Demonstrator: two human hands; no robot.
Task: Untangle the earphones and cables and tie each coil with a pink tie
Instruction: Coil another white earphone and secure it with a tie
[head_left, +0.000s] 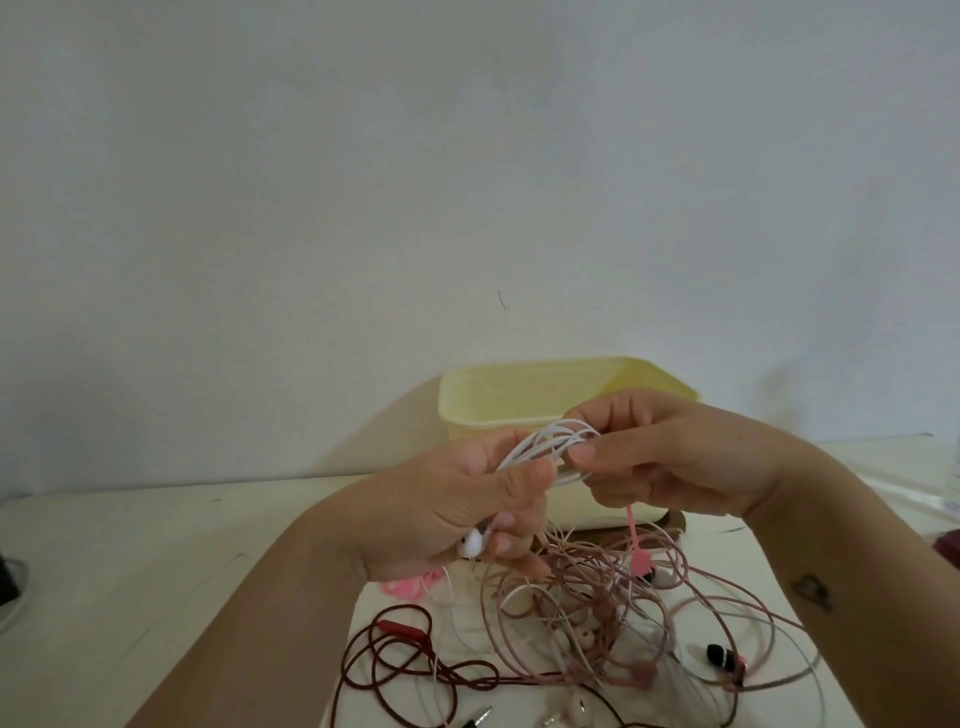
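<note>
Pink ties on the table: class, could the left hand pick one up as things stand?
Probably not yet. The left hand grips the white earphone coil, so it is busy; the pink ties lie just under it, with nothing between.

A white earphone coil (549, 442) aloft — pink tie (635, 535) dangling over tangle (587, 613).

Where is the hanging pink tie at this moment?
In the head view, right of centre, the pink tie hangs from the right hand, in front of the yellow box and above the tangled cables.
</note>
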